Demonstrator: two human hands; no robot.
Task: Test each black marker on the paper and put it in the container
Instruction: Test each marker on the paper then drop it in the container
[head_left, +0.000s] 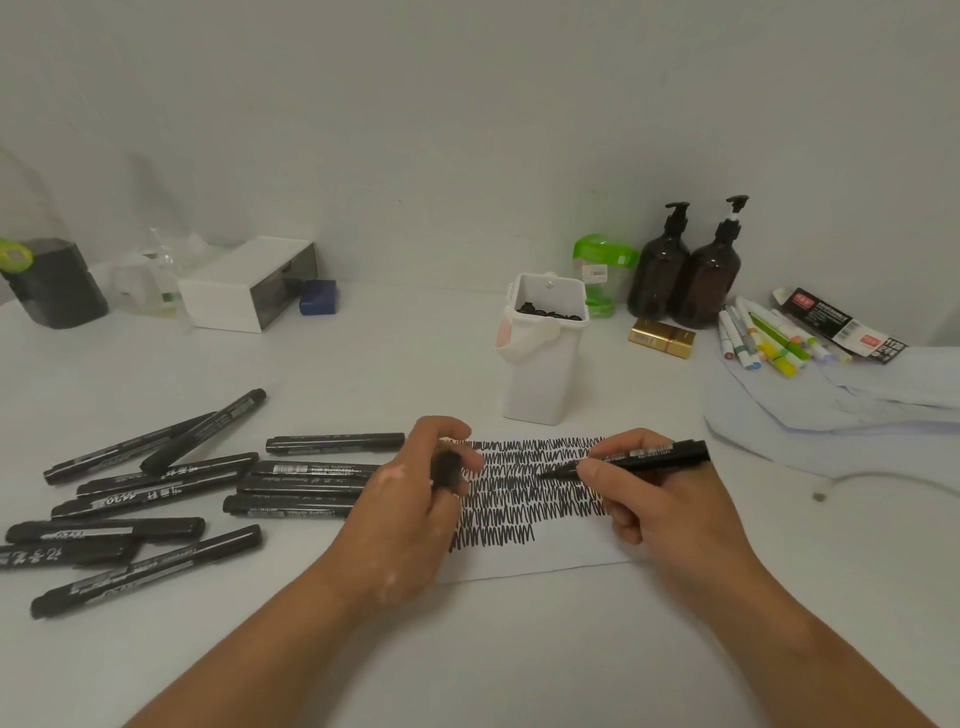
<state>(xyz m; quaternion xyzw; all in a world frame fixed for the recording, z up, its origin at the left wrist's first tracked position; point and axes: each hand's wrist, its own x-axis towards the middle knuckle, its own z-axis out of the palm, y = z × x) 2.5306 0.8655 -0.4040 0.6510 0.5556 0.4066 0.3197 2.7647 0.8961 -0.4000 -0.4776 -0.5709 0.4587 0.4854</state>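
The testing step is judged to be in hand. A slim black plastic marker (649, 453), uncapped, is pinched between the thumb and curled fingers of the right hand (660, 504). Its tip is lowered to, or just above, the white sheet of paper (545, 560), among rows of black zigzag scribble; actual contact cannot be made out. A short black marker cap (448, 467) is gripped in the curled fingers of the left hand (405, 509), which lies at the sheet's left edge.

For the next move, a short trial line would be called for. The cap would then be pressed back over the tip, and the marker carried past the paper's far edge and dropped upright into the tall white plastic container (540, 384).

That container stands just beyond the paper. Dark round marker ends (548, 312) are seen packed inside it below the rim, with room apparently left toward the back. A loose heap of capped black markers (156, 499) lies on the white table (467, 649) to the left — the task is judged well short of finished. Further back stands a white box with a grey drawer front (249, 286); its contents cannot be made out.
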